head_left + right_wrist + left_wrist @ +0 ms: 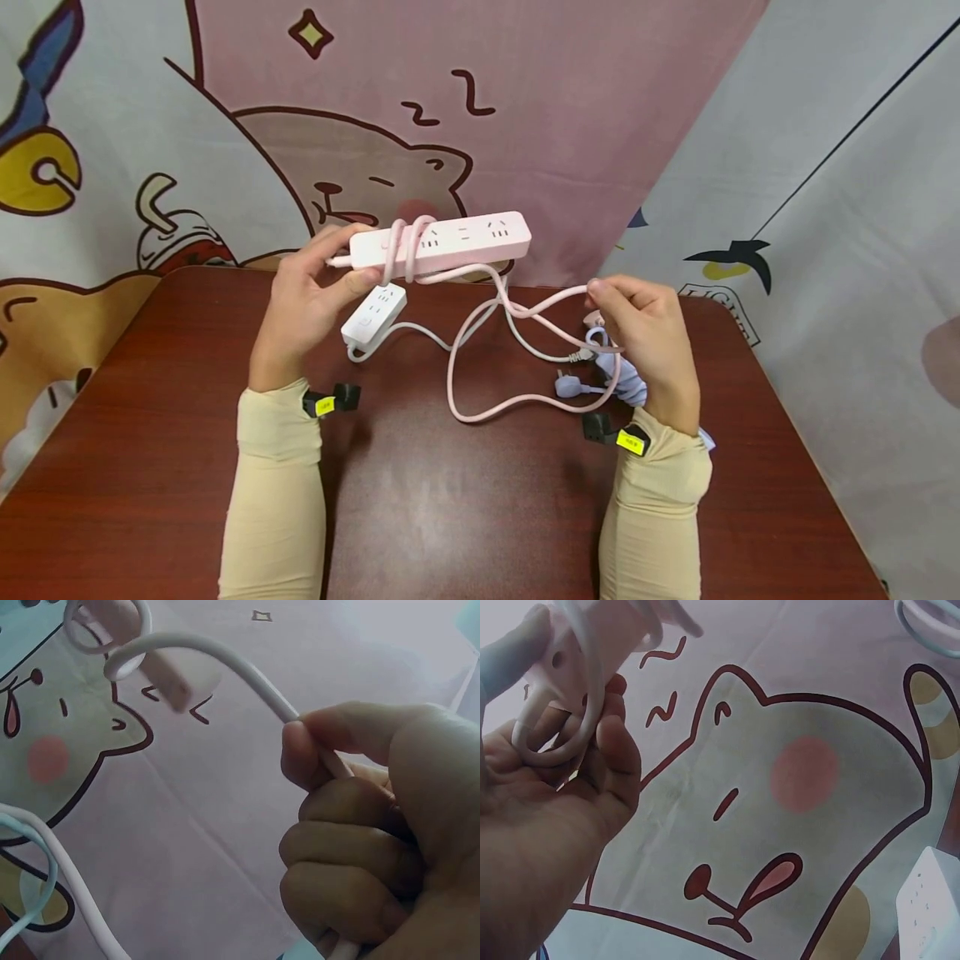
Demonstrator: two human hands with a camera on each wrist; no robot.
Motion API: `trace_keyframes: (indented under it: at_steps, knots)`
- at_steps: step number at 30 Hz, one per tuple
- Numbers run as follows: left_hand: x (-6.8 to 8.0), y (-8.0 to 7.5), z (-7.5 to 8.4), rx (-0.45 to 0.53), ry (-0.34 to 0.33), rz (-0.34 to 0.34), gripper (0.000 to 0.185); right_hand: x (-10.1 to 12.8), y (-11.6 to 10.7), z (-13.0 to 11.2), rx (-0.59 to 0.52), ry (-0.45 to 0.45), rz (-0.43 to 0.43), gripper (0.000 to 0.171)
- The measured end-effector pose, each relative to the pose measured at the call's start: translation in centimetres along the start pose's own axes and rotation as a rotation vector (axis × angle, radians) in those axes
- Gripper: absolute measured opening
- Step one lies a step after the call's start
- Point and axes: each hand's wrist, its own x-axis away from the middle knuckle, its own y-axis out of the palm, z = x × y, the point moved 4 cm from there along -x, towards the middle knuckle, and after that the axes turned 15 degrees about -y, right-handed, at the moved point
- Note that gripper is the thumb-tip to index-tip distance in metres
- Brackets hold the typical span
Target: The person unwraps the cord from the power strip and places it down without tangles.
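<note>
Pink power strip [465,240] in left hand [298,292] — its cord [253,677] in right hand [652,342]

A pale pink power strip [472,237], long and narrow with rounded corners, is held up near its left end by the left hand [300,300], socket face in view, its right end slightly higher in the head view; its pink cord [519,312] leaves the left end and winds twice around the body; the right hand [651,337] pinches a farther stretch, with a loose loop below; its plug is perhaps partly hidden beside that hand.
</note>
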Motion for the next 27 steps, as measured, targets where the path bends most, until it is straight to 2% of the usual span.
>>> trace_keyframes:
  at_steps: [4,11,17,27]
  knots:
    - [0.0,0.0,0.0,0.004,0.006,-0.006,0.043,-0.1,0.0,0.3,0.123,0.026,-0.01,0.029]
    - [0.1,0.0,0.0,-0.011,-0.001,-0.023,0.044,0.0,-0.5,0.7,0.208,0.073,0.015,0.026]
    - [0.2,-0.1,0.1,-0.011,0.004,-0.029,0.045,-0.1,-1.0,1.1,0.327,0.097,0.056,0.025]
    - [0.4,0.3,0.2,0.007,-0.004,-0.136,0.041,-0.2,-1.3,1.8,0.36,0.113,0.138,0.025]
